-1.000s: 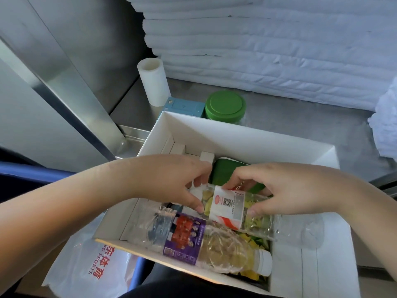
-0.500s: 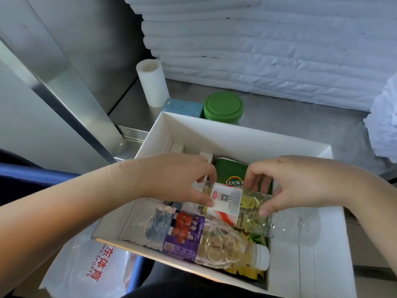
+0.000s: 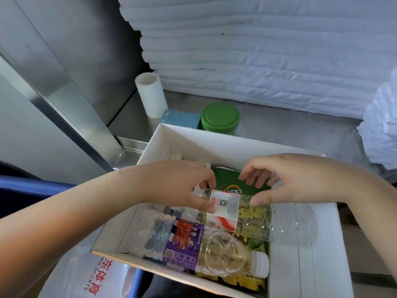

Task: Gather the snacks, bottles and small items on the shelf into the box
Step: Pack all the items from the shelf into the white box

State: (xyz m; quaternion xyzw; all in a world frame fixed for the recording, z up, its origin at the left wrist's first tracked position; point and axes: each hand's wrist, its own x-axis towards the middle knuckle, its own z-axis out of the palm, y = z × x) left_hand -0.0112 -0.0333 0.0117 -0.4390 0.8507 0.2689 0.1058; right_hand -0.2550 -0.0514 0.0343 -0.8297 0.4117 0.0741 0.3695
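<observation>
A white box (image 3: 214, 137) stands on the metal shelf (image 3: 290, 130). Inside lie a purple-labelled bottle (image 3: 193, 250) along the near wall, a clear bottle with a red and white label (image 3: 247, 220) behind it, and a green snack pack (image 3: 227, 182) further back. My left hand (image 3: 171, 183) grips the clear bottle at its neck end, thumb on the label. My right hand (image 3: 290, 179) hovers over the bottle's middle with fingers loosely spread above the green pack, only the thumb tip touching the bottle.
Behind the box on the shelf stand a white tube (image 3: 150, 93), a small blue box (image 3: 182, 119) and a green-lidded jar (image 3: 220, 116). Stacked white padding (image 3: 257, 50) fills the back. A white bag (image 3: 382, 125) sits at right. A printed plastic bag (image 3: 86, 276) lies below left.
The clear bottle has settled lower into the box. My right hand has loosened its grip and lifted, uncovering more of the green pack. My left hand stays on the bottle.
</observation>
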